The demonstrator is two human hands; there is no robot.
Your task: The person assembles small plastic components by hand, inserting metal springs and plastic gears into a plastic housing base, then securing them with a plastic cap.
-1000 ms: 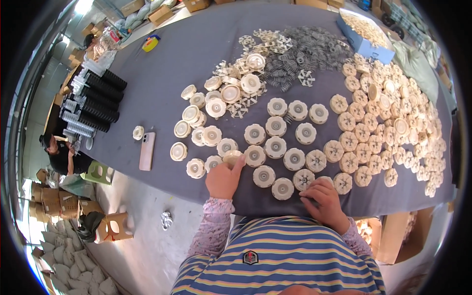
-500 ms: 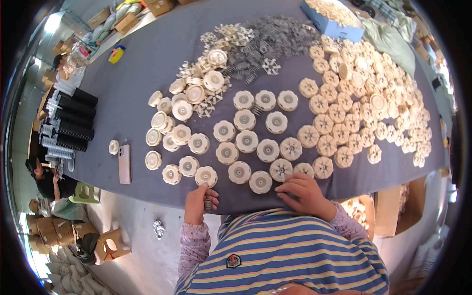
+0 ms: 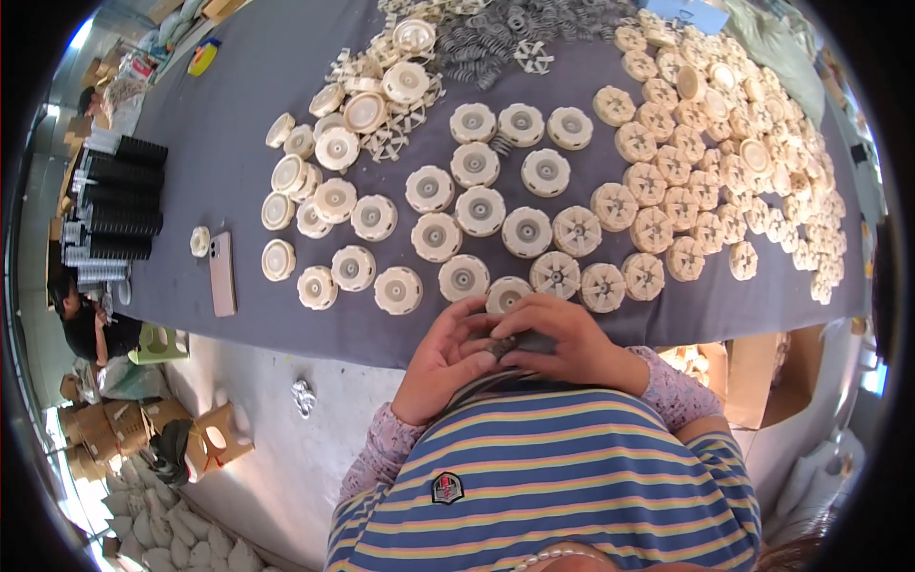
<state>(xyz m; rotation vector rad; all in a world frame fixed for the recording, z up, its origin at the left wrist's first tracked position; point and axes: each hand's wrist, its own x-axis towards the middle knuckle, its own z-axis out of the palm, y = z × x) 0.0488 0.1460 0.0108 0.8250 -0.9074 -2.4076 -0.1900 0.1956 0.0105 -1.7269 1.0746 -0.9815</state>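
My left hand (image 3: 440,360) and my right hand (image 3: 560,339) meet at the table's near edge, in front of my body. Between their fingertips is a small grey coil spring (image 3: 499,347), partly covered by the fingers. Just beyond them, a round cream plastic cap (image 3: 509,294) is half hidden by my right hand. More such caps, with notched rims and grey centres (image 3: 479,210), lie in loose rows. On their right are cream caps with spoked faces (image 3: 555,275). One loose spring (image 3: 500,145) rests among the rows.
A heap of grey springs (image 3: 515,33) lies at the back, beside white star-shaped pieces (image 3: 393,138). Many spoked caps (image 3: 705,172) cover the right side. At left are a phone (image 3: 221,274) and black stacked trays (image 3: 124,195). Cardboard boxes (image 3: 796,381) stand below the right edge.
My left hand has moved right, bringing the spring from beside a cap at the table edge. My right hand has shifted slightly left and closed in on it. The view has tilted down.
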